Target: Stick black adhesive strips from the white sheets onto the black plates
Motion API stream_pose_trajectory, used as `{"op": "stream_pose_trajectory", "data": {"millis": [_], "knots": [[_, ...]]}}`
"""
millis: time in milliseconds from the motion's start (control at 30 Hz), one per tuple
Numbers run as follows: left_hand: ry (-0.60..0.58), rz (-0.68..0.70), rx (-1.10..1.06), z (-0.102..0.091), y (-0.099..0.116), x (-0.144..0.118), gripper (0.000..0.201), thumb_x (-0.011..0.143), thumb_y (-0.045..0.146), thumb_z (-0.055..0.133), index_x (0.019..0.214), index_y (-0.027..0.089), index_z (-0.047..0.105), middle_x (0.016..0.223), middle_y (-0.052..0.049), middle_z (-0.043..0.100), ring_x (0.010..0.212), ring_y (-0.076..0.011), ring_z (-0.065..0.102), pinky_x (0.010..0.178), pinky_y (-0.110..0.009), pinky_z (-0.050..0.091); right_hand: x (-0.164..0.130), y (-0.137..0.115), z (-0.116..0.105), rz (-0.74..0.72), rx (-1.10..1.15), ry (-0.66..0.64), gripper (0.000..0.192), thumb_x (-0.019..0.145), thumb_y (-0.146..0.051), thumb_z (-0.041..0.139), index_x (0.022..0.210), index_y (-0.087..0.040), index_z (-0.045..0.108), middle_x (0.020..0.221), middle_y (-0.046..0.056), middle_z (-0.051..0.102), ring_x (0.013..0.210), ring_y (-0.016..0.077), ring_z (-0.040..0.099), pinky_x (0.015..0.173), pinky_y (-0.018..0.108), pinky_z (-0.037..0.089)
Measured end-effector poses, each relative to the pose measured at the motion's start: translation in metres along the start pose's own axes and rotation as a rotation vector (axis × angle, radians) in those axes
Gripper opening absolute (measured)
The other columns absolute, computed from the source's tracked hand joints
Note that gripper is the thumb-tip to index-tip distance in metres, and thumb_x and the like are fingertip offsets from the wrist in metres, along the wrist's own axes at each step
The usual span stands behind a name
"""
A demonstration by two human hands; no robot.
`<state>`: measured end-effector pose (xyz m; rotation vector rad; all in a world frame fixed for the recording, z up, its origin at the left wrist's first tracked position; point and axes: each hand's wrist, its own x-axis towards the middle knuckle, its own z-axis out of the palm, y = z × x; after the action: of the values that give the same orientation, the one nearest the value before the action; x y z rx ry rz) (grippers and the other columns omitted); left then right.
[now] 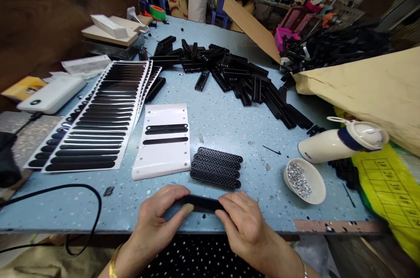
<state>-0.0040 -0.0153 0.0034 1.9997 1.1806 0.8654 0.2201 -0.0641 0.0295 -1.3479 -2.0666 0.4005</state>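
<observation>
Between my left hand (164, 212) and my right hand (241, 221) is a long black plastic strip (203, 202) with rounded ends, pinched at each end above the table's front edge. Just beyond it, several black strips with a textured lattice face (215, 173) lie side by side. To their left is a white backing sheet (164, 160) with a few black oblong stickers (166, 141) on it. Fuller sticker sheets (95, 116) overlap farther left. My fingers hide both ends of the held strip.
A heap of black plastic parts (229, 68) spreads across the table's far side. At right are a white bowl of small metal pieces (300, 179) and a cream bottle (341, 140) lying on its side. A black cable (65, 185) loops at left near a white power bank (52, 94).
</observation>
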Motion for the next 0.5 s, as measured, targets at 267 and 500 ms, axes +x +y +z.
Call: {"op": "stream_pose_trajectory", "data": {"millis": [267, 500], "knots": [[0.049, -0.057, -0.017, -0.0013, 0.0033, 0.0031, 0.015, 0.090, 0.021, 0.057, 0.095, 0.022, 0.071, 0.090, -0.003, 0.076, 0.083, -0.0170, 0.072, 0.076, -0.028, 0.059, -0.0033, -0.0013, 0.0043, 0.015, -0.030, 0.034, 0.019, 0.090, -0.006, 0.050, 0.101, -0.010, 0.066, 0.085, 0.013, 0.070, 0.078, 0.0253, 0.065, 0.073, 0.044, 0.055], [0.044, -0.043, 0.024, -0.0004, 0.0035, 0.0046, 0.015, 0.090, 0.020, 0.055, 0.094, 0.022, 0.069, 0.089, -0.001, 0.075, 0.082, -0.0167, 0.072, 0.075, -0.026, 0.057, -0.0032, -0.0011, 0.0050, 0.008, -0.030, 0.062, 0.019, 0.089, -0.006, 0.050, 0.099, -0.009, 0.067, 0.082, 0.013, 0.070, 0.075, 0.0257, 0.064, 0.070, 0.045, 0.054]]}}
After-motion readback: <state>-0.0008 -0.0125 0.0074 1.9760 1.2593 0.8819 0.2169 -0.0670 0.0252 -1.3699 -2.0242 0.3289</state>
